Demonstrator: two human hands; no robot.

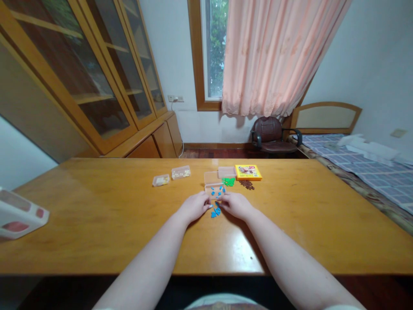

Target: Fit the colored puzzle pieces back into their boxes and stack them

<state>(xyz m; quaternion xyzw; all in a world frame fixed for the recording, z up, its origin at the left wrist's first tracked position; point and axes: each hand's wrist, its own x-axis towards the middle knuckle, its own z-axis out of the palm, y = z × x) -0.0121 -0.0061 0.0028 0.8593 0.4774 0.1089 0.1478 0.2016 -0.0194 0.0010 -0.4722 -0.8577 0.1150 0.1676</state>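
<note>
Both hands rest on the wooden table point(97, 215) around a small heap of blue pieces point(215, 212). My left hand point(195, 206) has its fingers curled, fingertips touching the pieces. My right hand point(235, 204) is also curled, pinching at the blue pieces from the right. Just beyond them stands a small clear plastic box point(213, 184) with more blue pieces in it. What each hand grips is too small to make out.
Behind the box lie green pieces point(229, 181), brown pieces point(247, 184), a yellow packet point(248, 172) and another clear box point(226, 172). Two small clear boxes point(171, 176) sit to the left. A white and red object point(19, 215) is at the table's left edge.
</note>
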